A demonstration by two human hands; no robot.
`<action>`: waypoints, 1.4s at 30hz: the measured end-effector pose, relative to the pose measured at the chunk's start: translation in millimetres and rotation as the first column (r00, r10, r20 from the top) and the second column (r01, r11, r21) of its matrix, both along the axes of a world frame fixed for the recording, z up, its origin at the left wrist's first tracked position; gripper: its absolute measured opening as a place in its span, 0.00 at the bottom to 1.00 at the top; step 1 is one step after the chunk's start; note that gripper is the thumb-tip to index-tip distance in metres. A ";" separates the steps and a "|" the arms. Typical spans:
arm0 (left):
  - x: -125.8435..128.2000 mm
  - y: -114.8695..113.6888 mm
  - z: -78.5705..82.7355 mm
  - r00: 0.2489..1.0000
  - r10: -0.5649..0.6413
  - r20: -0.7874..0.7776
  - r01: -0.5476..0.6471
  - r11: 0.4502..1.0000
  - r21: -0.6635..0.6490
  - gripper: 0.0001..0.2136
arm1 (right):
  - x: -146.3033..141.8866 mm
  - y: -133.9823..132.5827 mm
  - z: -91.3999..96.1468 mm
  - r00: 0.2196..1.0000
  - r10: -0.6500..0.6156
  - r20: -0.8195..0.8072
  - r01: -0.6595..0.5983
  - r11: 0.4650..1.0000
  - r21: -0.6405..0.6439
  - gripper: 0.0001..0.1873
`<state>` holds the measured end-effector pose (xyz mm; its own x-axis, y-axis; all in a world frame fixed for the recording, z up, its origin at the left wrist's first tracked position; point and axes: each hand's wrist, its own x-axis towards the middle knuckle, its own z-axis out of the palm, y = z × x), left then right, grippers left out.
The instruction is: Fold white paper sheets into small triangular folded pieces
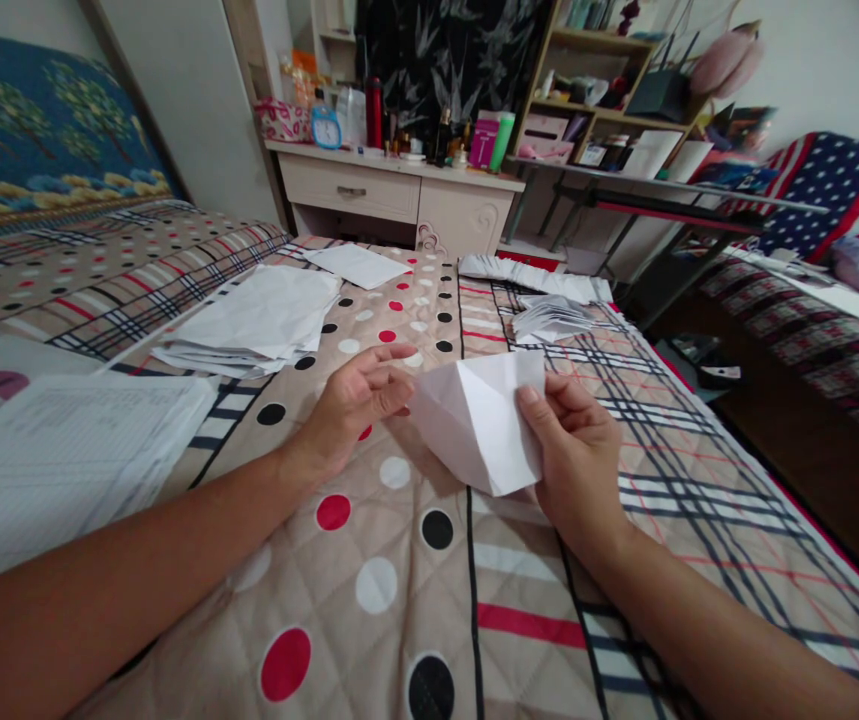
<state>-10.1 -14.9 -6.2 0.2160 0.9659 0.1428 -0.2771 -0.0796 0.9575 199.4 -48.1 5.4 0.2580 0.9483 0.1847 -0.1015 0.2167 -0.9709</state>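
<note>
A folded white paper piece [478, 415] is held up just above the quilted bed cover [399, 590]. My left hand [354, 400] pinches its left corner with thumb and fingers. My right hand [575, 455] grips its right side, thumb on the front face. The paper shows several creases and tapers to a point at the bottom.
A stack of loose white sheets [253, 320] lies to the left, a single sheet [358, 265] behind it, printed pages [61, 450] at near left. Folded paper pieces [553, 318] lie at back right. A dresser [399, 195] with bottles and a desk [661, 190] stand beyond the bed.
</note>
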 end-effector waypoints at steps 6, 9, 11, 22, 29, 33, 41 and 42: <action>1.0 -4.0 9.4 0.996 0.042 0.076 -0.027 0.983 -0.183 0.17 | 5.6 12.4 -2.1 0.986 0.065 -0.154 -0.090 0.982 -0.166 0.13; -0.2 -2.6 9.9 0.998 -0.003 0.059 0.017 0.967 -0.254 0.14 | 11.1 16.0 -3.8 0.988 0.150 -0.046 -0.157 0.961 -0.227 0.12; -2.9 0.5 7.2 0.999 -0.041 -0.029 0.032 0.966 -0.255 0.13 | 15.9 18.3 -5.7 0.967 0.224 0.121 -0.193 0.955 -0.226 0.12; -9.5 6.4 2.2 0.728 0.224 -0.649 0.229 0.812 0.537 0.08 | 25.6 23.0 -11.1 0.480 0.153 0.864 -0.207 0.977 -0.058 0.09; -7.6 5.8 -6.5 0.667 0.102 -0.738 0.541 0.614 0.574 0.11 | 25.8 22.8 -12.7 0.544 0.155 0.825 -0.228 0.973 -0.032 0.05; -7.2 6.0 -7.9 0.688 0.096 -0.720 0.495 0.663 0.562 0.06 | 26.5 21.4 -11.2 0.577 0.238 0.781 -0.398 0.917 0.014 0.06; -7.8 5.0 -7.6 0.646 0.148 -0.749 0.438 0.731 0.523 0.12 | 26.6 16.3 0.6 0.431 0.304 0.850 -0.530 0.847 -0.034 0.10; -8.0 5.2 -8.4 0.634 0.150 -0.759 0.453 0.723 0.521 0.13 | 26.5 16.8 -0.4 0.428 0.309 0.849 -0.522 0.852 -0.047 0.13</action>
